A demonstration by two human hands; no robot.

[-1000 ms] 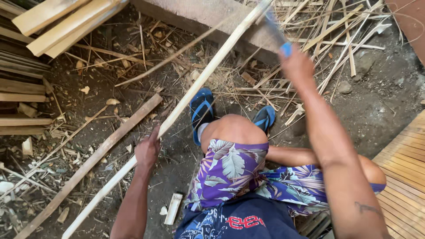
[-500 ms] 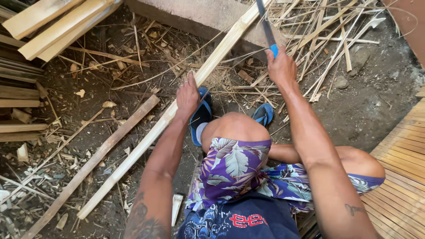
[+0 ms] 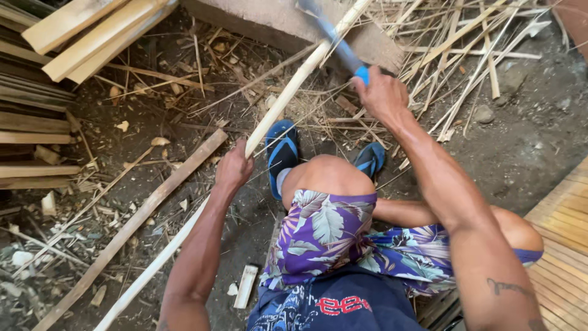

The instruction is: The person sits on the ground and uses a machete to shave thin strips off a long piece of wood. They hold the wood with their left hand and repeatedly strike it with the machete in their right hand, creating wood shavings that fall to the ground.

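1. Head view: a long pale bamboo pole (image 3: 288, 101) is seen running from the lower left of the frame to the top centre, resting on a grey concrete block (image 3: 275, 21); it could be jolted off that edge by a hard blow.
2. The pole is clamped mid-length by the left hand (image 3: 234, 168), directly down the line of the cut; fingers could be reached if the blade glances.
3. A blue-handled knife (image 3: 343, 52) is gripped by the right hand (image 3: 383, 95), blade against the pole near the top centre.
4. Blue sandals (image 3: 283, 153) are planted just beside the pole, exposed to a slip.
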